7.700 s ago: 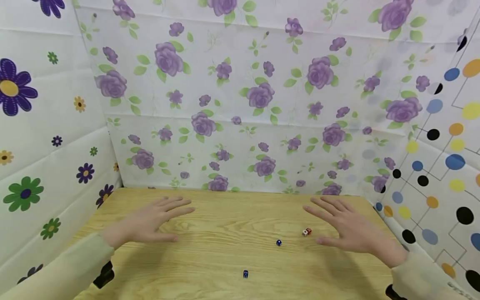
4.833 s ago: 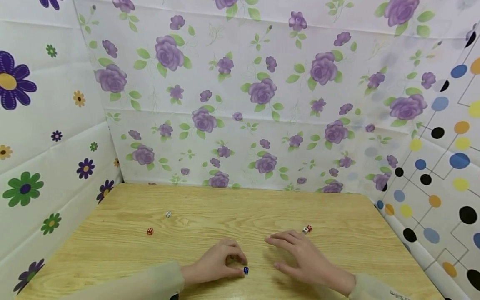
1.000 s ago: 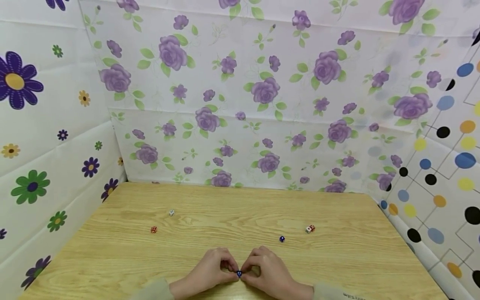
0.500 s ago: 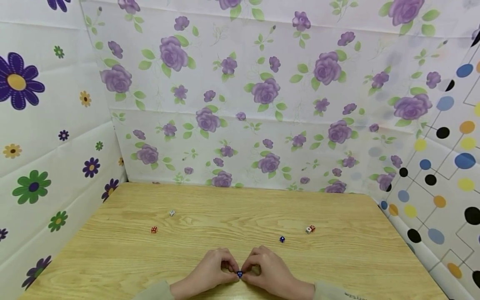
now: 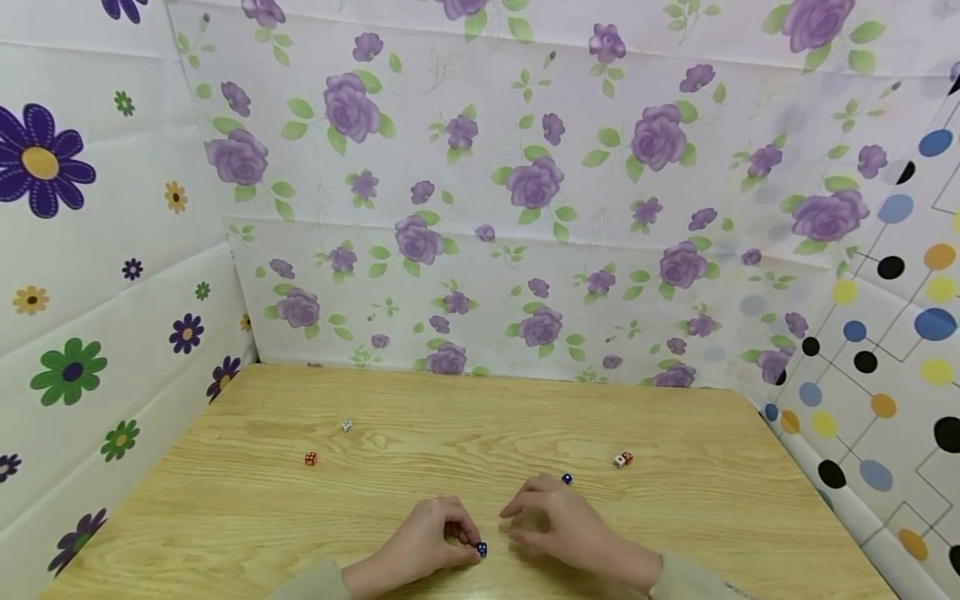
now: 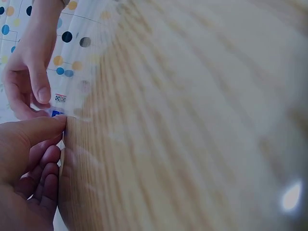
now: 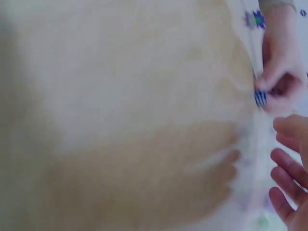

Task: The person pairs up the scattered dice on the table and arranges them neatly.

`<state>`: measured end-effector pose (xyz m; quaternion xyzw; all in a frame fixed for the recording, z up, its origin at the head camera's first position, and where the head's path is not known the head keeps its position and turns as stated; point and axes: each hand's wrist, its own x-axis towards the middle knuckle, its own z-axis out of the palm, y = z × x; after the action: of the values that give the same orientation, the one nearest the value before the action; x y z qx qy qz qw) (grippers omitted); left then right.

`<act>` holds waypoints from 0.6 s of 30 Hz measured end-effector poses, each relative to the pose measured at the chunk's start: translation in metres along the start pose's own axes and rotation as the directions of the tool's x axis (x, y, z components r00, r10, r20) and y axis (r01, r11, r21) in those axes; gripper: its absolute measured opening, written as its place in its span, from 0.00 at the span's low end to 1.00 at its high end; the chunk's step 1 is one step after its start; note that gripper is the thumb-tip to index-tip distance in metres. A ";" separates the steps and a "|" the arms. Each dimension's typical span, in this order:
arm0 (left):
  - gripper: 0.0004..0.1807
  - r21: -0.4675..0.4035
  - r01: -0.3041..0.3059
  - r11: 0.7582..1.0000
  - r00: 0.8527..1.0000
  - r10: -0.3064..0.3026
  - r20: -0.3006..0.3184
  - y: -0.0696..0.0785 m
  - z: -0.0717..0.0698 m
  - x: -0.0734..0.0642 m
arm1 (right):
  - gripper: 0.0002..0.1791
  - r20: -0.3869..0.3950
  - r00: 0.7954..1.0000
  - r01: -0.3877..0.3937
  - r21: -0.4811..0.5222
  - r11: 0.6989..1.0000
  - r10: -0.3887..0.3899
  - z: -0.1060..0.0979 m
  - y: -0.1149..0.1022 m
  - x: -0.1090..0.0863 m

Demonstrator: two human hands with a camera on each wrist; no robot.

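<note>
Evidently using patterned cloth (image 5: 480,275) as a screen at the back and both sides of the table (image 5: 442,458), perhaps to shut out the surroundings. Working low over the table, seemingly for steadiness. Hovering with the right hand (image 5: 573,529) just beside the left hand (image 5: 420,540), parting and loosely bending the fingers, holding nothing, perhaps to give the left room. Pinching with the left hand, between thumb and fingertips, a blue die (image 5: 482,549) at the near middle of the table; gripping only from the left, probably to leave the opposite side free. Not showing clearly any contact between die and table. Showing a second blue die (image 5: 567,478) just beyond the right hand, partly hidden. Showing farther right a white die (image 5: 618,461) and a red die (image 5: 627,457) side by side, apparently touching; farther left, another white die (image 5: 347,426) and another red die (image 5: 311,459), lying apart, presumably out of the fingers' way.
</note>
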<state>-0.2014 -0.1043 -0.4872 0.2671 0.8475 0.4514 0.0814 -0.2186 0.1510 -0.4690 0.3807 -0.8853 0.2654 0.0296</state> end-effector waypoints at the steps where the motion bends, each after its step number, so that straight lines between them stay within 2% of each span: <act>1: 0.06 0.002 0.003 1.000 1.000 -0.003 0.001 0.000 0.000 0.000 | 0.11 -0.013 1.000 0.024 -0.032 0.999 -0.024 -0.004 0.004 0.000; 4: 0.06 0.008 0.009 1.000 1.000 -0.009 0.004 0.000 0.000 0.001 | 0.14 -0.061 0.995 0.071 -0.130 0.989 -0.080 -0.017 0.017 -0.002; 6: 0.06 0.009 0.007 1.000 1.000 -0.007 0.007 0.000 -0.001 0.001 | 0.15 -0.095 0.993 0.058 -0.163 0.985 -0.074 -0.024 0.026 -0.004; 8: 0.06 0.006 0.000 1.000 1.000 0.000 0.010 0.000 -0.001 0.001 | 0.16 -0.132 0.990 0.018 -0.179 0.984 -0.042 -0.030 0.035 -0.006; 12: 0.06 -0.001 -0.015 1.000 1.000 0.015 0.011 0.001 -0.002 0.001 | 0.18 -0.172 0.984 -0.071 -0.152 0.986 0.044 -0.037 0.049 -0.010; 18: 0.06 -0.005 0.001 1.000 1.000 -0.001 0.019 0.001 -0.002 0.000 | 0.21 -0.127 0.980 -0.167 -0.093 0.982 0.154 -0.039 0.065 -0.015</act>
<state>-0.2022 -0.1049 -0.4856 0.2709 0.8456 0.4511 0.0903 -0.2589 0.2168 -0.4685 0.2893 -0.9223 0.2433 0.0805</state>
